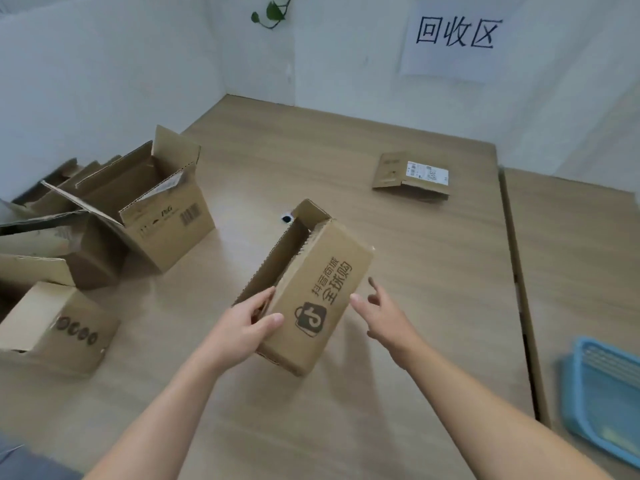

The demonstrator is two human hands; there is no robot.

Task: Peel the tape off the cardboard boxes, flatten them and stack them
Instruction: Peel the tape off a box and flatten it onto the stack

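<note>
L hand (247,323) grips the small box (311,289) by its near end, thumb on the picture side & fingers in the open top, so it hangs tipped over the table (415,271). R hand (384,317) is wide open, fingers spread, just beside the box, holding nothing. A big open box (162,216) sits at left & a flat box (412,176) lies far back.

Bare table (398,341) centre and right — open boxes (138,209) crowding the left, basket (602,403) at far right.
</note>
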